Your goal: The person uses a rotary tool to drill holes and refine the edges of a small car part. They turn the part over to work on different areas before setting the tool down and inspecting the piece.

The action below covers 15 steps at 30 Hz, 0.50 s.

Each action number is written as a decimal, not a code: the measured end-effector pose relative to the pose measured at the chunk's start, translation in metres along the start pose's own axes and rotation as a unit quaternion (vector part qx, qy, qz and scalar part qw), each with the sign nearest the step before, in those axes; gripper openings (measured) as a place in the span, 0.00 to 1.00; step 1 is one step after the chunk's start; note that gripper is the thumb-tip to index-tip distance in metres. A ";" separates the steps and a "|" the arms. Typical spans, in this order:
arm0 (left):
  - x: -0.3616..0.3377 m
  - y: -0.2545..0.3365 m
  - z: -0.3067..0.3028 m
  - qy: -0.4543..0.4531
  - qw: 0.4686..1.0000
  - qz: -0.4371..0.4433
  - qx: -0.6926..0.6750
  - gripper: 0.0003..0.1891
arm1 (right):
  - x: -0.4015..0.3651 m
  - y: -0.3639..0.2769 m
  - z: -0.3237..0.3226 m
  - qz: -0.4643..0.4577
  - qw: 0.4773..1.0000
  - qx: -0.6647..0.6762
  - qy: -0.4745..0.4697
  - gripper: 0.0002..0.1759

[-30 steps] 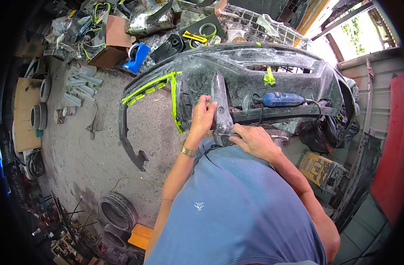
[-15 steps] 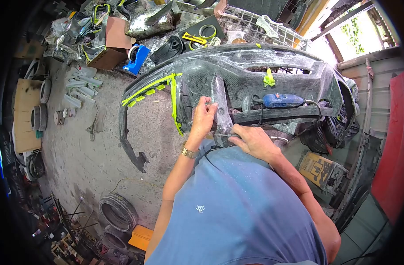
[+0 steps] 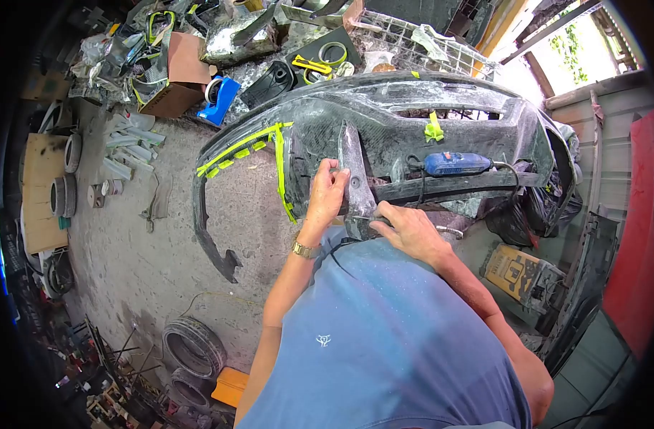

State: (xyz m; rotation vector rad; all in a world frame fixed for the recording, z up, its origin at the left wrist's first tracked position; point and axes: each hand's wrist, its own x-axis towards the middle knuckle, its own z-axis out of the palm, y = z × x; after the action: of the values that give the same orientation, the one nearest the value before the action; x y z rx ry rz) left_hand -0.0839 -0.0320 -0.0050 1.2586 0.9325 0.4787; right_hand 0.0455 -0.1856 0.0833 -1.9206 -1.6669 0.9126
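A dusty grey tapered strip [image 3: 352, 154] with a small round hole stands against a black woven-pattern car bumper [image 3: 320, 118]. My left hand [image 3: 327, 193] has its fingers curled and holds the strip's left edge. At the strip's lower end, my right hand [image 3: 411, 230] is closed, thumb and fingertips together on its right side. Exactly what lies under those fingertips is hidden. A blue rotary tool [image 3: 457, 164] with a cord rests on the bumper to the right of the strip. Yellow-green tape [image 3: 281, 168] runs along the bumper's left opening.
Behind the bumper, a cluttered bench holds a cardboard box [image 3: 186, 68], a blue tape dispenser [image 3: 218, 101] and a yellow cutter [image 3: 312, 65]. Tyres [image 3: 193, 345] lie on the floor at lower left. A black bag [image 3: 509, 227] and a yellow carton [image 3: 511, 271] sit at right.
The view has shifted very slightly. Both hands stay at the same places on the strip, with no clear movement.
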 end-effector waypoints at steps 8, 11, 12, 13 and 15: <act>0.001 -0.001 -0.004 -0.002 1.000 0.006 -0.005 0.10 | 0.000 -0.003 0.001 0.015 1.000 0.012 0.004 0.14; 0.000 0.002 -0.004 -0.025 0.998 -0.014 -0.052 0.09 | -0.002 0.001 0.005 0.006 1.000 0.021 0.014 0.14; -0.001 0.006 -0.005 -0.028 0.999 -0.018 -0.037 0.09 | -0.001 0.002 0.005 0.016 0.999 0.030 0.017 0.14; -0.003 0.009 -0.007 -0.031 0.999 -0.022 -0.023 0.09 | 0.000 0.002 0.006 0.025 0.999 0.041 0.020 0.14; -0.002 0.006 -0.008 -0.034 0.998 -0.034 -0.046 0.09 | 0.001 0.003 0.006 0.031 0.998 0.050 0.020 0.14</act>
State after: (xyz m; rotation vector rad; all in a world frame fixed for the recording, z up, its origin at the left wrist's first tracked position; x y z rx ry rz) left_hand -0.0904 -0.0266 0.0014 1.1499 0.8832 0.4181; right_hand 0.0429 -0.1858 0.0770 -1.9216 -1.5172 0.9552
